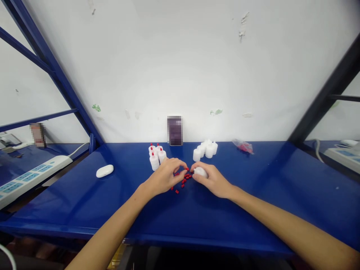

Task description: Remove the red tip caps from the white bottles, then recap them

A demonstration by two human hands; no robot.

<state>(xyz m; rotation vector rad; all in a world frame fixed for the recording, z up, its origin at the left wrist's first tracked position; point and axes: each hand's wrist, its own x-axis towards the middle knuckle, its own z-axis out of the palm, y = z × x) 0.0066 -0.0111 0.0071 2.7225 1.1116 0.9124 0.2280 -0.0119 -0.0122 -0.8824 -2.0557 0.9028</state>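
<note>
Between thumb and index finger, my left hand (165, 175) pinches a small red cap (187, 169). My right hand (216, 180) is closed around a white plastic bottle (200, 172), which lies tilted with its nozzle towards the left hand. Cap and nozzle are a short gap apart. Several loose red caps (183, 181) are scattered on the blue table below and between the hands. Behind my left hand stands a group of white bottles with red caps (154, 162). Beyond my right hand stands a cluster of white bottles (209, 151) without red caps.
A clear plastic bag with red pieces (245, 147) lies at the back right. A dark, blurred-out upright object (175, 130) leans on the wall. A white oval case (105, 171) sits at left, near a power strip (33, 176). Blue frame posts (64, 82) flank the blue table (253, 187).
</note>
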